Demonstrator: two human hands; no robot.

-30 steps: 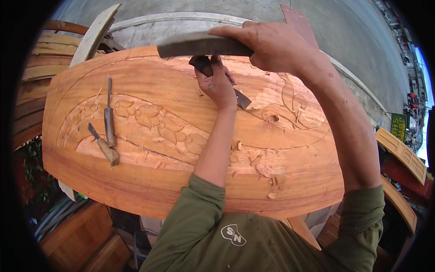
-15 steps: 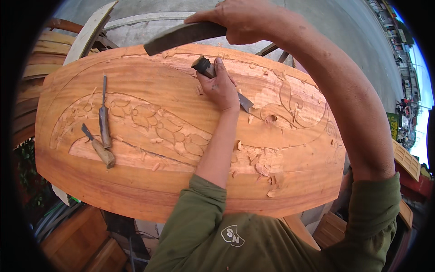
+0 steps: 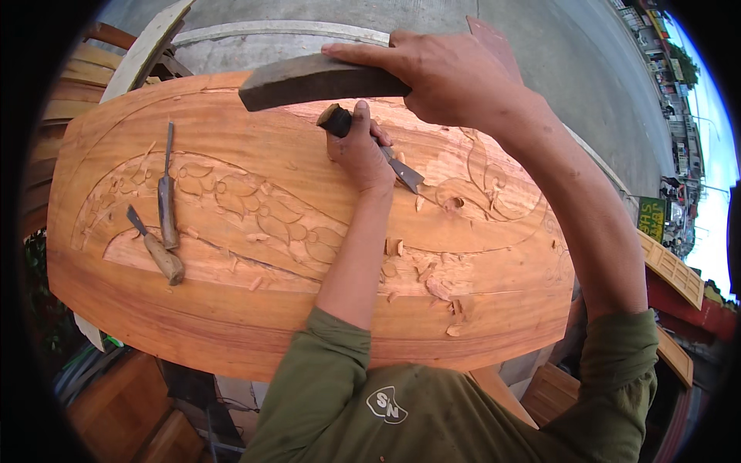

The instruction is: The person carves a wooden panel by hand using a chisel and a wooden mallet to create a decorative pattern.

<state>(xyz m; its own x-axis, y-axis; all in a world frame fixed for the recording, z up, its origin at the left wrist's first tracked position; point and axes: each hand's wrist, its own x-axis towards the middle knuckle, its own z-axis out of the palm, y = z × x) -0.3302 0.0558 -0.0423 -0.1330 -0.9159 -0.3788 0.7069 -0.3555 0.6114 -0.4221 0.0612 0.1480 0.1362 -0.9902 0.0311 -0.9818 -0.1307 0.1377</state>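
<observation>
Carved wooden panel (image 3: 231, 324): broad, oval-ended, reddish-orange, lying flat and filling most of the view; leaf and vine relief cut along a curved band across its middle.

Two spare chisels, left part of the panel. Longer chisel (image 3: 165, 202): slim metal shaft, wooden handle, lying nearly upright in the view across the leaf carving. Short chisel (image 3: 158, 252): stubby wooden handle, dark blade, lying aslant just below and left of the first, their handles close together.

Wood chips (image 3: 432, 287): pale curls scattered over the lower middle of the panel, below the curved band.

Left hand (image 3: 356, 151): closed in a full fist around the dark handle of a working chisel (image 3: 386, 156); the handle end sticks up above the fist, the flat blade slants down to the right, its tip on the panel beside a scroll motif (image 3: 463, 197).

Right hand (image 3: 451, 77): fingers wrapped firmly over one end of a dark wooden mallet block (image 3: 312, 81), held level, just above the chisel handle's end; whether they touch cannot be told.

Far right: yellow slatted wooden pieces (image 3: 671, 270) beyond the panel's edge.
</observation>
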